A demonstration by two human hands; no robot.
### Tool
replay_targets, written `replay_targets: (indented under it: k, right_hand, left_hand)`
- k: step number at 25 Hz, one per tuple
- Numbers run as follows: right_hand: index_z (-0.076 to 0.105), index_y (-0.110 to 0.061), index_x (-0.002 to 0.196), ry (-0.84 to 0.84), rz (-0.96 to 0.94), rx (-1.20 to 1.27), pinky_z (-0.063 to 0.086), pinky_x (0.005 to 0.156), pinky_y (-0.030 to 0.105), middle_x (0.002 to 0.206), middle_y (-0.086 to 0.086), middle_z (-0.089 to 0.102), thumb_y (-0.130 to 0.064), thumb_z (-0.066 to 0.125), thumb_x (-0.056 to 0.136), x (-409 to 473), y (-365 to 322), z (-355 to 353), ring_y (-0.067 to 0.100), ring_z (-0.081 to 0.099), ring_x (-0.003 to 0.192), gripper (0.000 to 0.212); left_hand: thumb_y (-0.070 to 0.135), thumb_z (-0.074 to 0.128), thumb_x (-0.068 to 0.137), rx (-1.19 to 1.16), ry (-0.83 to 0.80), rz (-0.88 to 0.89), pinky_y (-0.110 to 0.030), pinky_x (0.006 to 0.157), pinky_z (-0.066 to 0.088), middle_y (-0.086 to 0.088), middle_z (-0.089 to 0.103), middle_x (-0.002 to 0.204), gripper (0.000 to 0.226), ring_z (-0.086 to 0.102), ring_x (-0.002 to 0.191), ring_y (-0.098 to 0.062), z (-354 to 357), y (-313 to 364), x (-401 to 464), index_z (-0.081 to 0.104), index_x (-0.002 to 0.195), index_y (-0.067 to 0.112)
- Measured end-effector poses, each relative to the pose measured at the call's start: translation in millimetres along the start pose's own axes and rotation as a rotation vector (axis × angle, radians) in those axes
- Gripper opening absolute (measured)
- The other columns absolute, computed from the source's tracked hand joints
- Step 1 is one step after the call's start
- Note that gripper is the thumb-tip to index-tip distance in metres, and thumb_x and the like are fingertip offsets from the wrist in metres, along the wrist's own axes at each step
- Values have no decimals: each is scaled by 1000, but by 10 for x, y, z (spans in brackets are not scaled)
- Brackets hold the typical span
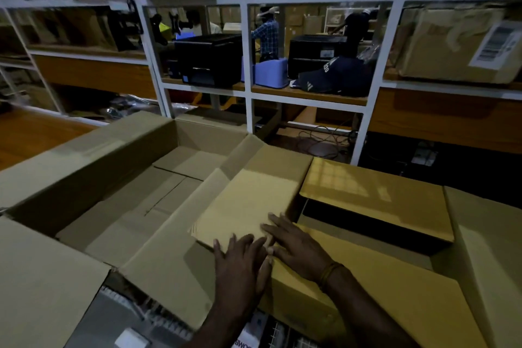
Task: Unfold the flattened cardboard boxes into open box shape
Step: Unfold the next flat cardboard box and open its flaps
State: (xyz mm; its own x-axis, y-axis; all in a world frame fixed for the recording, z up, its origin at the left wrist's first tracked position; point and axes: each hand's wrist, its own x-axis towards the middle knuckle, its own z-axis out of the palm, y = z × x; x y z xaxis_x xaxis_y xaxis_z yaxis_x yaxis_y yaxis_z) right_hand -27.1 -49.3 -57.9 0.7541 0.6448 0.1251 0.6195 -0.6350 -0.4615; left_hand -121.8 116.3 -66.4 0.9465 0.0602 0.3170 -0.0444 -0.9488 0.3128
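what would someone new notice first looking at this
Two bare hands meet low in the middle, the left hand and the right hand lying flat with straight fingers on a cardboard flap. To their left gapes a large open box, and behind it a white shelf frame carries a dark cap.

Two hands are in view: one left hand (pixel 240 261) and one right hand (pixel 296 246), both below the white shelf rack (pixel 248 93). Two opened cardboard boxes stand in front of the rack: one large box (pixel 93 161) to the left, one smaller box (pixel 395 234) to the right. On the rack's middle shelf: two black printers (pixel 209 62) (pixel 316 54), one dark cap (pixel 316 80), one blue container (pixel 268 72).
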Motion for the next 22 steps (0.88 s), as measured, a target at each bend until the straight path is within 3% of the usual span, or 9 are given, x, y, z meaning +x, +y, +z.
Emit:
replay_targets:
  k: [3,5,9,12,15,19,22]
  right_hand:
    - [40,-43,138,20,43,-27,28,117,43,159,-20,22,-36,47,102,1,47,14,13,4,151,37]
    - [44,-42,129,25,73,-37,23,118,46,157,-19,26,-35,47,101,22,30,3,16,5,152,29]
    - [42,-44,131,25,114,-20,23,117,48,159,-17,21,-41,47,100,16,41,-14,17,2,152,31]
    - [28,-49,145,26,287,-46,18,119,50,164,-7,9,-54,44,98,-43,153,-56,22,1,152,50]
    - [26,-43,150,-17,607,-160,7,119,53,160,4,27,-67,38,93,-171,375,-218,28,13,150,63]
    - [49,-34,138,-11,747,-144,39,105,41,137,0,57,-72,50,85,-389,470,-583,21,51,125,65]
    - [51,-32,136,181,679,-161,41,99,35,130,-2,57,-60,62,85,-430,269,-798,20,51,120,59]
  left_hand:
    - [68,27,88,-116,-122,-71,-47,109,37,-1,53,139,61,51,128,-29,59,71,-18,54,133,37]
    - [70,19,86,-131,-145,-69,-38,103,43,0,46,145,65,50,126,-24,69,105,-20,48,137,42]
    - [68,16,88,-120,-156,-64,-35,96,48,1,43,147,63,54,121,-22,44,127,-13,44,138,44]
    - [67,10,88,-82,-249,15,-39,111,35,4,33,157,66,37,140,-24,-12,135,54,38,144,44]
    - [64,22,96,7,-405,168,-51,118,19,11,12,164,58,13,151,-27,-75,160,248,28,150,44]
    - [50,48,98,-11,-545,289,-61,116,13,9,1,165,62,5,152,-27,-144,284,476,19,152,43]
    - [43,62,92,-81,-567,322,-67,113,16,10,-10,165,80,0,152,-28,-209,421,675,12,154,45]
